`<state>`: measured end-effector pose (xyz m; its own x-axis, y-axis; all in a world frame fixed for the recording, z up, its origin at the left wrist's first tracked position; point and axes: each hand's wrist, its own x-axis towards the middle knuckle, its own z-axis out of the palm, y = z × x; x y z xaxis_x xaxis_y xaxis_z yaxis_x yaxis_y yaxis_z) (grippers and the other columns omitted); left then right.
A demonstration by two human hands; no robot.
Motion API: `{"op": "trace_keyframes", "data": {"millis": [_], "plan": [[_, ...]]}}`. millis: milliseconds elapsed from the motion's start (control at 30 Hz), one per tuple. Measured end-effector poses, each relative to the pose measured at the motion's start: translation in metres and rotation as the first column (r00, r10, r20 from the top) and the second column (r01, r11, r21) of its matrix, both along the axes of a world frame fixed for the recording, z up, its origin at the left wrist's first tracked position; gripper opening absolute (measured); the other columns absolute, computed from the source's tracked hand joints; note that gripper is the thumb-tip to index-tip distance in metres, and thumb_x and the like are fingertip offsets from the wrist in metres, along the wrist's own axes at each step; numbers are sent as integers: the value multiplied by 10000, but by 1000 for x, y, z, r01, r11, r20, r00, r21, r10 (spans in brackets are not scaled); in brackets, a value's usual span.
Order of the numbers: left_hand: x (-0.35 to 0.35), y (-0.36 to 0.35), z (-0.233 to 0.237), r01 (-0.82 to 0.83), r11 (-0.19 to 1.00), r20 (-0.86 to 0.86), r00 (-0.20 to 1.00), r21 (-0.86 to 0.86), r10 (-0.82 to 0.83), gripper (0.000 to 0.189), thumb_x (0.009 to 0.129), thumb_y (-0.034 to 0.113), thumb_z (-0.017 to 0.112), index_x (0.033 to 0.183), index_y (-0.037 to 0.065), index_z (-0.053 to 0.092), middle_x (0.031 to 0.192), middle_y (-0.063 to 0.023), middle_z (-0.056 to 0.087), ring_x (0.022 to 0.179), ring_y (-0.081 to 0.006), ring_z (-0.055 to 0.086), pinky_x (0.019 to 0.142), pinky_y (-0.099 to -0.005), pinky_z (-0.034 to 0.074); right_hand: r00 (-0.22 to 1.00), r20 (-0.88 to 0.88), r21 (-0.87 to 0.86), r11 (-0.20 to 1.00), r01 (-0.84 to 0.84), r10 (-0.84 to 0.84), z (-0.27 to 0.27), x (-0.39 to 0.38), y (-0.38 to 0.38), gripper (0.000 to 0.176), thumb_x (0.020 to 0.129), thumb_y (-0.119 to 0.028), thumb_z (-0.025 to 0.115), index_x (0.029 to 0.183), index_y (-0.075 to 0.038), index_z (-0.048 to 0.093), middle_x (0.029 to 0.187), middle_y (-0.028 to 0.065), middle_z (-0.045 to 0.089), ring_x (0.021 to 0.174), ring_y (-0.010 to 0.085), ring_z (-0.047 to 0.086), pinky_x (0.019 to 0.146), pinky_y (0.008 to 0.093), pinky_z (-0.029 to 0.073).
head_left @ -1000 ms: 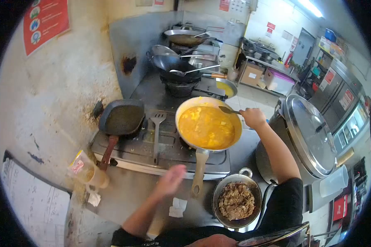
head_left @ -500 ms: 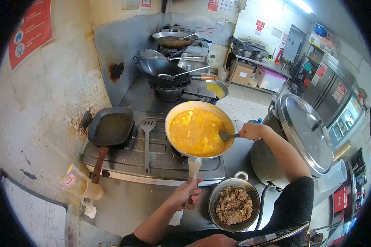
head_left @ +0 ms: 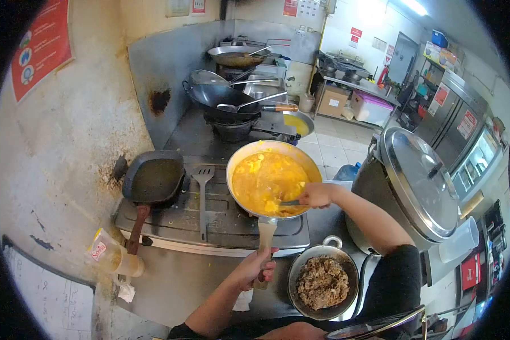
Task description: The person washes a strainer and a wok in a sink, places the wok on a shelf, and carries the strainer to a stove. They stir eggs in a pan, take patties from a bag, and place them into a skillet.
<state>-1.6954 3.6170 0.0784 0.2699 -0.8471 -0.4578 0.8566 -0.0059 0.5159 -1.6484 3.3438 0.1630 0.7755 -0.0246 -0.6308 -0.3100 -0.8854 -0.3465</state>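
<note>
A round frying pan [head_left: 314, 170] sits on the front stove, holding yellow-orange scrambling egg [head_left: 272, 175], partly liquid with soft curds. My left hand [head_left: 256, 268] is wrapped round the pan's pale handle [head_left: 267, 229]. Over the pan's right side, my right hand [head_left: 317, 195] grips a dark spatula [head_left: 289, 203]; its head dips into the egg near the front of the pan, and its handle is mostly hidden in my fingers. A grey slotted turner [head_left: 203, 195] lies on the stove to the left of the pan.
A bowl-shaped pan [head_left: 353, 283] of brown minced filling stands front right. Right of the stove rises a large lidded pot [head_left: 374, 209]. A square grill pan [head_left: 153, 177] sits left, beside a plastic jug [head_left: 110, 255]. A black wok [head_left: 209, 99] is behind.
My right hand has swept the spatula leftward and toward me through the egg, from the pan's right edge to its front. My left hand stays on the handle.
</note>
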Motion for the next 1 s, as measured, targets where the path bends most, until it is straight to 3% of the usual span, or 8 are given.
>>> {"op": "trace_keyframes", "data": {"millis": [67, 133, 167, 300, 367, 633, 733, 1000], "plan": [[0, -1, -4, -3, 1000, 10, 1000, -2, 3, 413, 927, 378, 329, 1220, 88, 320, 680, 18, 354, 537, -80, 323, 497, -225, 340, 948, 115, -280, 925, -256, 297, 3, 15, 13, 277, 833, -214, 437, 1066, -156, 574, 699, 115, 607, 616, 260, 594, 549, 388, 466], [1, 1, -3, -1, 1000, 18, 1000, 2, 1, 411, 926, 380, 331, 1220, 93, 322, 681, 18, 359, 537, -80, 323, 497, -223, 338, 887, 276, -360, 896, -262, 370, 8, 15, 14, 282, 811, -202, 451, 1060, -160, 577, 768, 120, 613, 693, 284, 597, 613, 401, 467], [0, 1, 1, 0, 1000, 25, 1000, 11, 0, 414, 925, 382, 334, 1223, 96, 321, 683, 18, 362, 537, -79, 322, 498, -222, 336, 798, 409, -443, 861, -250, 442, 13, 12, 17, 289, 789, -189, 466, 1054, -164, 580, 837, 126, 619, 770, 308, 599, 677, 414, 468], [0, 1, -5, -5, 1000, 25, 1000, -31, 6, 410, 923, 389, 337, 1210, 95, 328, 676, 20, 361, 535, -77, 322, 497, -223, 334, 758, 384, -763, 644, -62, 528, 48, -3, 15, 291, 784, -204, 479, 1054, -221, 586, 722, 111, 626, 674, 268, 623, 576, 369, 496], [0, 1, -8, -13, 1000, 13, 1000, -26, 14, 396, 924, 389, 334, 1189, 95, 335, 673, 21, 360, 532, -77, 320, 496, -224, 334, 808, 361, -816, 577, 33, 465, 44, 10, -14, 206, 766, -171, 491, 930, -151, 614, 824, 74, 635, 759, 245, 629, 624, 362, 508], [4, 0, -3, 47, 991, 121, 991, 124, -62, 377, 906, 418, 370, 1102, 98, 345, 644, 27, 358, 503, -79, 346, 470, -226, 352, 763, 540, -696, 698, 168, 356, -25, 76, -79, 213, 805, -251, 462, 904, -155, 624, 826, 100, 633, 761, 270, 623, 669, 390, 498], [6, 2, -6, 84, 981, 91, 991, 172, -100, 352, 899, 411, 393, 1081, 112, 360, 642, 25, 362, 493, -90, 360, 458, -240, 370, 688, 627, -576, 812, 93, 366, -41, 109, -81, 236, 793, -287, 483, 987, -287, 618, 820, 115, 625, 753, 290, 611, 667, 398, 488], [7, 1, -7, 97, 982, 86, 990, 164, -112, 323, 904, 383, 394, 1078, 112, 363, 654, 17, 372, 503, -98, 374, 481, -251, 387, 586, 556, -579, 780, -236, 590, -2, 108, -30, 234, 747, -285, 523, 950, -317, 637, 731, 60, 627, 688, 251, 604, 597, 381, 471]]}}
